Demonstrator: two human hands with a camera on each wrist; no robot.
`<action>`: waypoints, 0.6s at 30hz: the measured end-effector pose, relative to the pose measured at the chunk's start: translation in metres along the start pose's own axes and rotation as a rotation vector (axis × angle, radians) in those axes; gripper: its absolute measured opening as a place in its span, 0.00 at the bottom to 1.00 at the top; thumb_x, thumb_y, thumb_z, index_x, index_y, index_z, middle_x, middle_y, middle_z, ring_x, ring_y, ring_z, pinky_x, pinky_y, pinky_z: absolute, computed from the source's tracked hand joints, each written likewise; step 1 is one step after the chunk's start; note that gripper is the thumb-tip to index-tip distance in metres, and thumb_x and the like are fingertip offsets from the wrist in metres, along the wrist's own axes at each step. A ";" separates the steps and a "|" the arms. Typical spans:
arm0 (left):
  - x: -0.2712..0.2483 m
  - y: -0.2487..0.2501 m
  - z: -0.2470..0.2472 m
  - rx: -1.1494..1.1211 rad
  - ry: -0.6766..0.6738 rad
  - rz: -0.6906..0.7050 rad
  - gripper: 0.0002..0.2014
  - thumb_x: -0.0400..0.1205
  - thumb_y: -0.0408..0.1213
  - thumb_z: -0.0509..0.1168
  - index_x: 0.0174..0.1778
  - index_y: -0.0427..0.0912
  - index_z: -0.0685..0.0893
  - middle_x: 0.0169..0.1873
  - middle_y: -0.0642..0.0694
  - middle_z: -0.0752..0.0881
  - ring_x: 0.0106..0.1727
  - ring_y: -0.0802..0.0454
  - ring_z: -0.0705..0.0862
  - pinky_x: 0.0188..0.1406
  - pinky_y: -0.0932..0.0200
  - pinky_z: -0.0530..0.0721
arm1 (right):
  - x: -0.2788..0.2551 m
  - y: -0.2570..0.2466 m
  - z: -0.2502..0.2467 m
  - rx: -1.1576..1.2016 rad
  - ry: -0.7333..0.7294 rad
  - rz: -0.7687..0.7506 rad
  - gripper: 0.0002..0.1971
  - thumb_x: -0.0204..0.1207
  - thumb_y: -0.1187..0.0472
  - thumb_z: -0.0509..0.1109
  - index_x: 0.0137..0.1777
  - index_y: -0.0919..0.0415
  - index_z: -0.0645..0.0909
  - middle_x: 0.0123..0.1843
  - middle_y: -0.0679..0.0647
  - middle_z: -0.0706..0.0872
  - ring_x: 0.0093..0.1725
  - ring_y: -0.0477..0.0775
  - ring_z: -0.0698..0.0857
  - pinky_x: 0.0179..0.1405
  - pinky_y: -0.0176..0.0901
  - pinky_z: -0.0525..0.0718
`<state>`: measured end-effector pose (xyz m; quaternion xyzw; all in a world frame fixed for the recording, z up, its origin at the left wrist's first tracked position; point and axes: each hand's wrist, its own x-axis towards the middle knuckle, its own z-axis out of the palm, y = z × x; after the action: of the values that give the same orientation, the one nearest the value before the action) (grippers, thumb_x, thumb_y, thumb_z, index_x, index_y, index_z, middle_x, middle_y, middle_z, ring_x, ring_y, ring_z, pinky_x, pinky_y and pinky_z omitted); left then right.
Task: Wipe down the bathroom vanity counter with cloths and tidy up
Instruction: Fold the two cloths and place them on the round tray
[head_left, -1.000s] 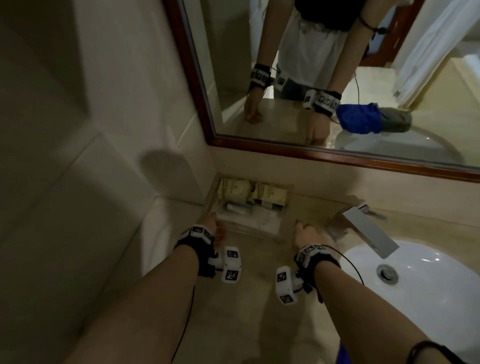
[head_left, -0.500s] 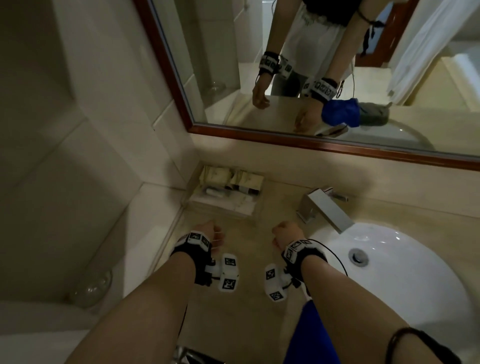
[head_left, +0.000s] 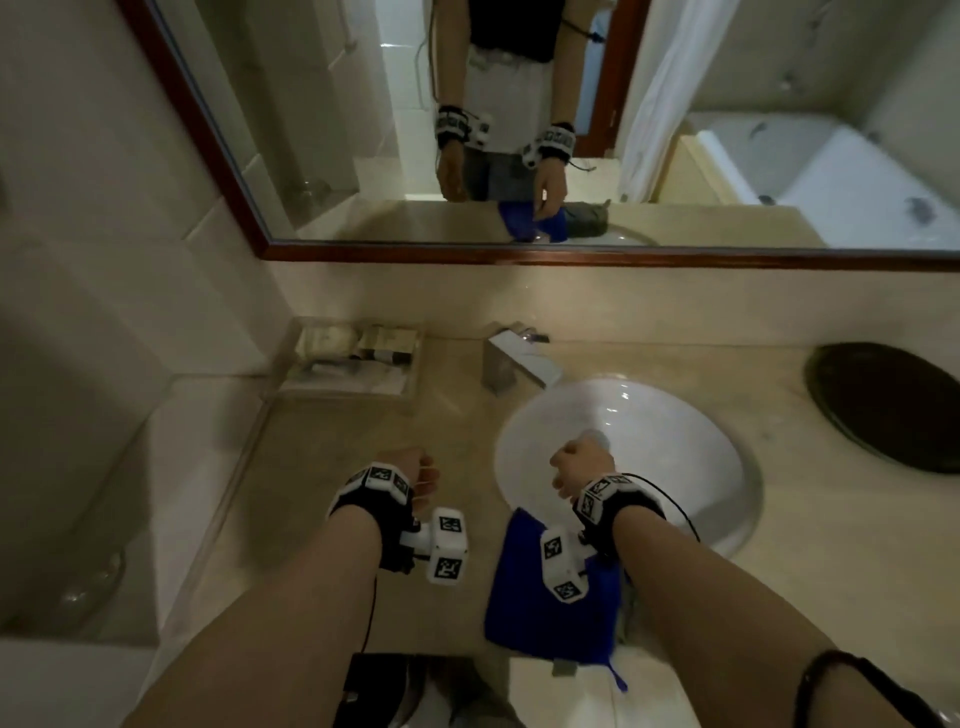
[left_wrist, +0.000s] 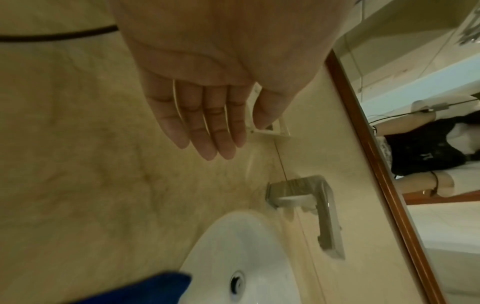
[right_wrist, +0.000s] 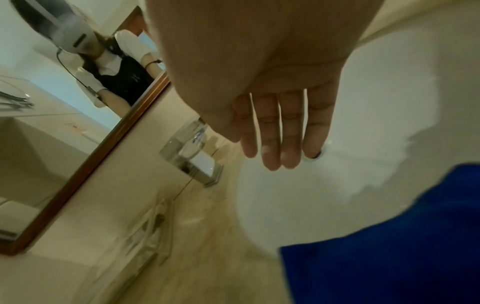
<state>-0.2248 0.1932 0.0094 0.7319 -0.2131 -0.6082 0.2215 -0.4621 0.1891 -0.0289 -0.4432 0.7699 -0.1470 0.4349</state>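
A blue cloth (head_left: 540, 618) lies on the beige counter (head_left: 322, 478) at its front edge, partly over the white sink (head_left: 675, 467) rim, beneath my right wrist; it also shows as the blue cloth (right_wrist: 389, 236) and the blue cloth (left_wrist: 145, 292). My left hand (head_left: 415, 470) hovers above the counter left of the sink, fingers (left_wrist: 207, 131) straight and empty. My right hand (head_left: 579, 465) hangs over the basin, fingers (right_wrist: 283, 135) straight, holding nothing. A grey cloth appears only in the mirror (head_left: 519, 130) reflection beside the blue one.
A clear tray (head_left: 358, 358) of toiletries stands at the back left against the wall. The chrome faucet (head_left: 514, 358) sits behind the sink. A dark round tray (head_left: 888, 405) lies at the right. A glass (head_left: 98, 577) stands on the low ledge at left.
Both hands have pulled back from the toiletry tray toward the counter's front. The view has shifted right and back, and the blue cloth now shows under my right wrist.
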 end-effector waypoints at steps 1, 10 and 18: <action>-0.003 -0.012 0.005 0.005 -0.014 -0.004 0.12 0.87 0.40 0.56 0.48 0.38 0.82 0.41 0.44 0.87 0.40 0.47 0.83 0.47 0.52 0.79 | -0.012 0.016 -0.008 -0.011 0.029 0.012 0.09 0.77 0.62 0.64 0.48 0.66 0.84 0.43 0.64 0.89 0.41 0.64 0.89 0.46 0.57 0.90; -0.066 -0.095 0.091 0.074 -0.279 -0.072 0.12 0.87 0.38 0.53 0.41 0.40 0.76 0.29 0.45 0.81 0.30 0.50 0.79 0.33 0.55 0.72 | -0.115 0.115 -0.062 -0.146 0.167 0.152 0.09 0.77 0.59 0.64 0.47 0.60 0.85 0.44 0.58 0.87 0.45 0.59 0.85 0.43 0.43 0.81; -0.091 -0.099 0.140 0.146 -0.160 0.018 0.06 0.83 0.34 0.60 0.47 0.37 0.80 0.31 0.44 0.83 0.33 0.47 0.79 0.36 0.54 0.75 | -0.135 0.151 -0.094 -0.092 0.194 0.167 0.06 0.71 0.57 0.68 0.38 0.57 0.83 0.39 0.56 0.86 0.38 0.56 0.86 0.38 0.41 0.83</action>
<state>-0.3739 0.3177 0.0014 0.6933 -0.2803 -0.6454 0.1555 -0.5902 0.3687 0.0054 -0.3808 0.8485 -0.1171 0.3483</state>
